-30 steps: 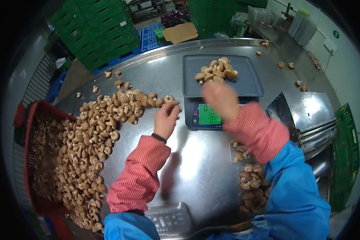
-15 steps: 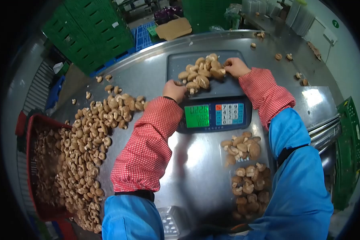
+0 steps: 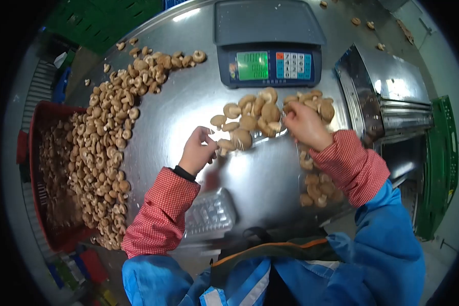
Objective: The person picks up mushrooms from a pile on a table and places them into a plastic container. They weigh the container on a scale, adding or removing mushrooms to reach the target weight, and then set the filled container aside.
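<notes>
Between my two hands is a batch of brown-capped mushrooms (image 3: 248,122) in a clear plastic tray (image 3: 262,137), whose thin edges barely show. My left hand (image 3: 198,151) is closed in a pinch at its left end. At the right end, the fingers of my right hand (image 3: 307,126) are closed on the edge, and this hand partly covers another mushroom pack (image 3: 325,108) on the table. The tray is in front of a digital scale (image 3: 270,66) with a bare grey platform and a lit green display.
Loose mushrooms (image 3: 104,153) spread down the left side from a tipped red crate (image 3: 38,168). An empty clear tray (image 3: 211,214) lies near the front edge. A further pack of mushrooms (image 3: 319,189) sits at front right, near a metal box (image 3: 387,81).
Both hands have brought the mushroom tray off the scale platform and toward me. The scale display has changed. My view has tilted down.
</notes>
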Action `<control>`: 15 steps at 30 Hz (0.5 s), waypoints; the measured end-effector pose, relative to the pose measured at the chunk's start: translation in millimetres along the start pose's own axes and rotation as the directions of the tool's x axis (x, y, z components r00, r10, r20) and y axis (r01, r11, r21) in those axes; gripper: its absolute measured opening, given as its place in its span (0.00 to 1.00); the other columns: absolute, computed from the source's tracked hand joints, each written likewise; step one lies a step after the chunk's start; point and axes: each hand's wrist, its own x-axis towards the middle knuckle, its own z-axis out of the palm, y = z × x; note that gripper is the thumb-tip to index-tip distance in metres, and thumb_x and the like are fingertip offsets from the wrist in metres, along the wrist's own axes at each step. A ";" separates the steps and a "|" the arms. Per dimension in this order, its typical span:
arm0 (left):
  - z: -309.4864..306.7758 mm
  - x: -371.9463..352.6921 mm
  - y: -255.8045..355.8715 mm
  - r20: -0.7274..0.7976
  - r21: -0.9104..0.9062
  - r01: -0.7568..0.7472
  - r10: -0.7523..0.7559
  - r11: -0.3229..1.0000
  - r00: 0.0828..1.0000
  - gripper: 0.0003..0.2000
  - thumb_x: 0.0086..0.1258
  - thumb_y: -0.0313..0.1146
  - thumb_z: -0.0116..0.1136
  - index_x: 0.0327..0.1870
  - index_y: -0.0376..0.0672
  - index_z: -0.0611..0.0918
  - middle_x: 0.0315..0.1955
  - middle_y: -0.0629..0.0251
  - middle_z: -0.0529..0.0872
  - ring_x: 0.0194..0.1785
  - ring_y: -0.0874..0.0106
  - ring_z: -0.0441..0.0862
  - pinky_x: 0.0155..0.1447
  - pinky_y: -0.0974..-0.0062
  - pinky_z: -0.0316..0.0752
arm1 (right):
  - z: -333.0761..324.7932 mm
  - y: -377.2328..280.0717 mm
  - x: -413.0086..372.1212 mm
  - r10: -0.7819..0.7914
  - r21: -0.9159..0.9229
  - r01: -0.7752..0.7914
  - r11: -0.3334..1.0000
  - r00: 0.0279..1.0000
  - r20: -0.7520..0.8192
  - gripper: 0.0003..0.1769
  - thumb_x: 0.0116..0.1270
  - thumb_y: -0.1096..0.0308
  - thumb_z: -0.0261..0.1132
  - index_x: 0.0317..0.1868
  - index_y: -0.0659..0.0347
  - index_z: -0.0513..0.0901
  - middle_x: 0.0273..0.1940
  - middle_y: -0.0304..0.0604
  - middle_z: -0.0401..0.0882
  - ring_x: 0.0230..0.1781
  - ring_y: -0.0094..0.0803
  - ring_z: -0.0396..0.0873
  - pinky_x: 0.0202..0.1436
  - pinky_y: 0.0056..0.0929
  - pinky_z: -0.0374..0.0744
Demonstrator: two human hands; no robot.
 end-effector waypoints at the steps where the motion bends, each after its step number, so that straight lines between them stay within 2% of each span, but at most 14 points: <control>1: 0.6 -10.4 -21.4 0.021 0.028 0.016 -0.017 0.999 1.000 0.14 0.63 0.24 0.55 0.48 0.35 0.71 0.28 0.64 0.78 0.21 0.77 0.76 0.21 0.81 0.72 | 13.7 10.0 -20.3 0.043 -0.010 -0.043 0.999 0.999 0.017 0.06 0.62 0.73 0.57 0.33 0.69 0.72 0.25 0.46 0.77 0.16 0.30 0.77 0.14 0.28 0.75; 2: 1.0 -20.3 -40.3 0.051 0.062 0.050 -0.053 0.997 0.997 0.12 0.62 0.25 0.56 0.46 0.36 0.73 0.27 0.64 0.79 0.24 0.75 0.78 0.26 0.78 0.74 | 25.1 18.0 -39.4 0.071 -0.047 -0.070 0.996 0.997 0.012 0.06 0.62 0.73 0.57 0.33 0.69 0.72 0.25 0.48 0.77 0.18 0.33 0.78 0.16 0.30 0.75; 4: 9.3 -31.3 -78.8 0.061 0.245 -0.132 0.120 0.961 0.991 0.10 0.62 0.28 0.58 0.43 0.38 0.76 0.27 0.63 0.80 0.28 0.73 0.80 0.34 0.74 0.76 | 44.4 34.0 -70.9 0.112 -0.122 -0.112 0.986 0.994 -0.004 0.06 0.61 0.74 0.57 0.34 0.69 0.72 0.26 0.51 0.78 0.20 0.39 0.79 0.20 0.35 0.76; 5: 11.7 -39.3 -87.2 0.089 0.240 -0.048 0.028 0.970 0.996 0.10 0.61 0.30 0.58 0.43 0.38 0.78 0.26 0.61 0.81 0.32 0.70 0.81 0.40 0.71 0.75 | 55.1 50.9 -81.7 0.070 -0.183 -0.076 0.980 0.997 -0.044 0.06 0.61 0.74 0.58 0.35 0.69 0.73 0.26 0.49 0.77 0.19 0.37 0.79 0.18 0.33 0.76; 6: 13.0 -37.7 -109.1 0.123 0.308 -0.035 -0.003 0.951 0.992 0.14 0.62 0.34 0.59 0.47 0.38 0.79 0.30 0.57 0.84 0.33 0.66 0.83 0.40 0.70 0.76 | 65.5 72.1 -91.4 0.025 -0.244 -0.043 0.969 0.997 -0.079 0.06 0.61 0.75 0.58 0.35 0.69 0.73 0.25 0.47 0.77 0.18 0.34 0.79 0.17 0.31 0.75; 7: 15.1 -50.6 -95.0 0.104 0.415 -0.040 -0.003 0.909 0.995 0.15 0.63 0.38 0.58 0.47 0.39 0.80 0.31 0.55 0.85 0.34 0.64 0.83 0.41 0.69 0.77 | 70.6 78.2 -101.1 -0.023 -0.306 -0.012 0.952 0.994 -0.111 0.06 0.61 0.75 0.58 0.36 0.69 0.73 0.25 0.45 0.77 0.17 0.32 0.79 0.15 0.29 0.75; 8: 17.2 -64.4 -79.6 0.084 0.516 -0.043 -0.001 0.855 0.996 0.16 0.64 0.42 0.58 0.47 0.40 0.82 0.32 0.54 0.86 0.35 0.62 0.84 0.42 0.68 0.77 | 73.3 83.7 -110.1 -0.026 -0.337 -0.020 0.941 0.991 -0.131 0.06 0.61 0.75 0.58 0.36 0.69 0.73 0.26 0.47 0.77 0.18 0.35 0.79 0.18 0.31 0.75; 11: 13.1 -96.2 -54.2 0.178 0.704 -0.140 0.019 0.697 0.984 0.17 0.65 0.47 0.55 0.43 0.43 0.84 0.33 0.56 0.87 0.38 0.59 0.84 0.45 0.64 0.78 | 79.6 81.2 -129.0 -0.049 -0.409 -0.026 0.912 0.984 -0.171 0.06 0.59 0.76 0.59 0.35 0.69 0.73 0.28 0.54 0.78 0.25 0.47 0.79 0.27 0.40 0.76; 13: 4.6 -109.3 -70.9 0.166 0.786 -0.157 0.041 0.598 0.985 0.17 0.65 0.47 0.53 0.40 0.44 0.85 0.32 0.58 0.87 0.38 0.58 0.84 0.45 0.63 0.78 | 83.9 78.5 -139.6 -0.071 -0.434 -0.012 0.901 0.982 -0.175 0.05 0.58 0.76 0.59 0.34 0.69 0.73 0.30 0.61 0.78 0.32 0.59 0.77 0.36 0.50 0.74; 14: -0.8 -116.8 -79.0 0.161 0.822 -0.163 0.051 0.546 0.986 0.17 0.66 0.47 0.52 0.39 0.45 0.86 0.31 0.59 0.87 0.38 0.58 0.84 0.45 0.62 0.78 | 87.3 78.4 -146.1 -0.071 -0.456 -0.015 0.890 0.982 -0.173 0.05 0.58 0.76 0.59 0.34 0.69 0.72 0.30 0.61 0.78 0.33 0.59 0.77 0.36 0.51 0.74; 15: -7.2 -126.4 -82.4 0.131 0.812 -0.134 0.045 0.568 0.990 0.14 0.66 0.43 0.53 0.39 0.45 0.86 0.32 0.59 0.87 0.37 0.58 0.83 0.44 0.62 0.77 | 91.4 79.0 -154.1 -0.070 -0.478 -0.019 0.878 0.983 -0.168 0.06 0.58 0.76 0.59 0.34 0.69 0.72 0.30 0.62 0.77 0.33 0.60 0.77 0.36 0.51 0.74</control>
